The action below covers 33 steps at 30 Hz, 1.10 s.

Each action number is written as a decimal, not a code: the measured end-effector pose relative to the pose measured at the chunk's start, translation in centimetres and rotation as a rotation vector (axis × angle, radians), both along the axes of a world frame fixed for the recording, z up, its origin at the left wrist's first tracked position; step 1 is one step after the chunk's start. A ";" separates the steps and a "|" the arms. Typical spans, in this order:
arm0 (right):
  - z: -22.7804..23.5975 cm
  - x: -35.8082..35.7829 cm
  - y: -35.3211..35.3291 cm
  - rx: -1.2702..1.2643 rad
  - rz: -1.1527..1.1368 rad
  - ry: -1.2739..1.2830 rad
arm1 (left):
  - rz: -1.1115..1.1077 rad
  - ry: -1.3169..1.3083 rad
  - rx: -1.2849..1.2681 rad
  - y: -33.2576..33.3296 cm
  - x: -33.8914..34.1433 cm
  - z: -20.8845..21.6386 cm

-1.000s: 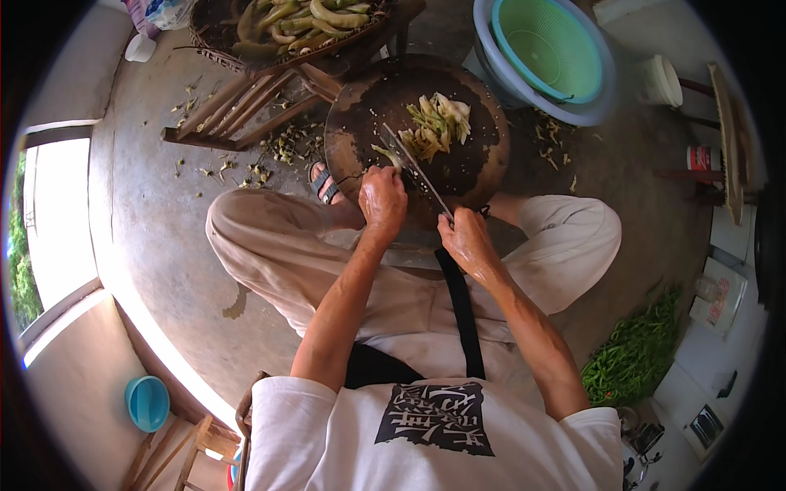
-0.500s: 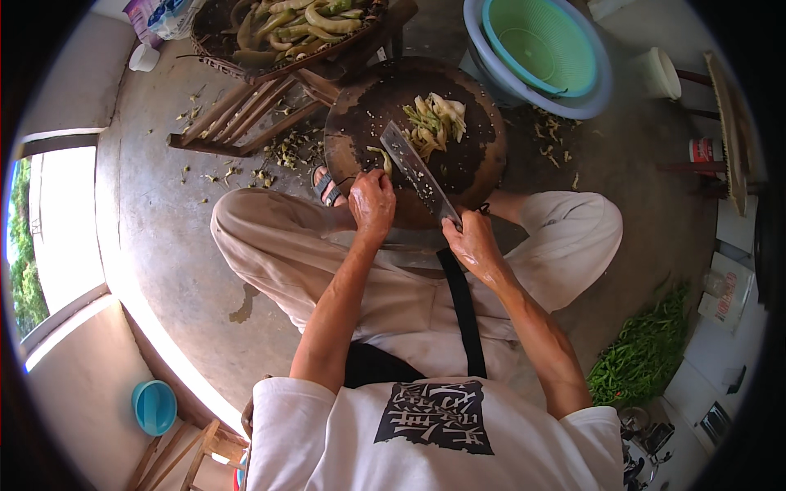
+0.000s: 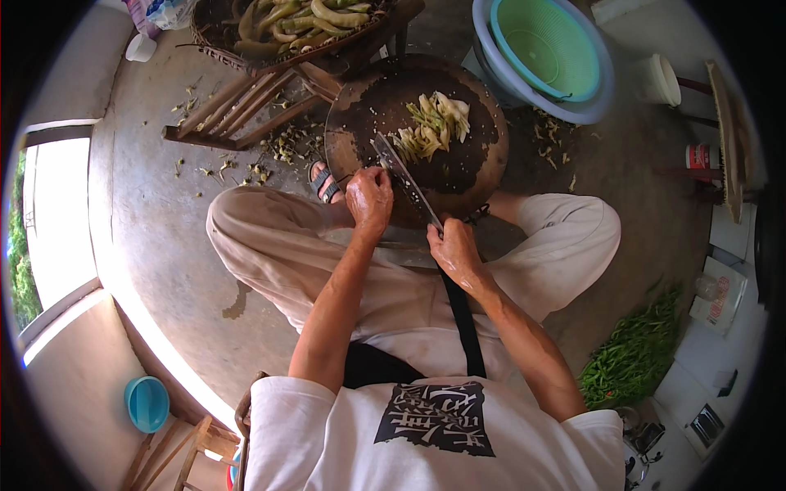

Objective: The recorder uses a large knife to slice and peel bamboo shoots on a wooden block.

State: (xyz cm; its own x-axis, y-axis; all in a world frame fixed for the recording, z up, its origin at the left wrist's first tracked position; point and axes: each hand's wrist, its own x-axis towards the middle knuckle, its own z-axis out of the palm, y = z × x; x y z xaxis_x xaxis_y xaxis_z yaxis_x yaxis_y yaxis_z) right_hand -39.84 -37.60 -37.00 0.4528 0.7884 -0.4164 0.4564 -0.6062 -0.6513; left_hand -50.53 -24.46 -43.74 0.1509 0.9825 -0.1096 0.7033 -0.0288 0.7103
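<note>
At frame centre the right hand still grips the cleaver, now lowered toward the round chopping board, so cutting looks paused, while the left hand, curled loosely, has shifted to touch its blade.

At the right edge, a small round can with a red and white label stands near a wooden board. Below it lies a flat white packet with red print (partly blurred). At the top left sits a crumpled plastic bag.
</note>
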 end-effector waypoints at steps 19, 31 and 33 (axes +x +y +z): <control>1.9 2.4 1.4 0.083 0.100 0.094 | 0.178 -0.415 -0.200 4.5 -2.5 4.9; -1.2 7.5 3.0 0.025 0.019 0.065 | -0.008 -0.113 0.363 20.2 -5.1 16.1; -1.3 7.2 3.0 0.075 0.008 0.058 | -0.229 0.301 0.745 23.6 -5.2 16.3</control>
State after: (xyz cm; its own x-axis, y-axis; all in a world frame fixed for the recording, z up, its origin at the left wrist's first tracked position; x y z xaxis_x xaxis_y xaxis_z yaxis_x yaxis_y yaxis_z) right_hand -32.61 -34.63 -38.33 0.4229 0.8220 -0.3814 0.4215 -0.5510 -0.7202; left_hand -55.69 -0.86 -27.44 0.4235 0.7625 0.4890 0.7799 -0.5816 0.2314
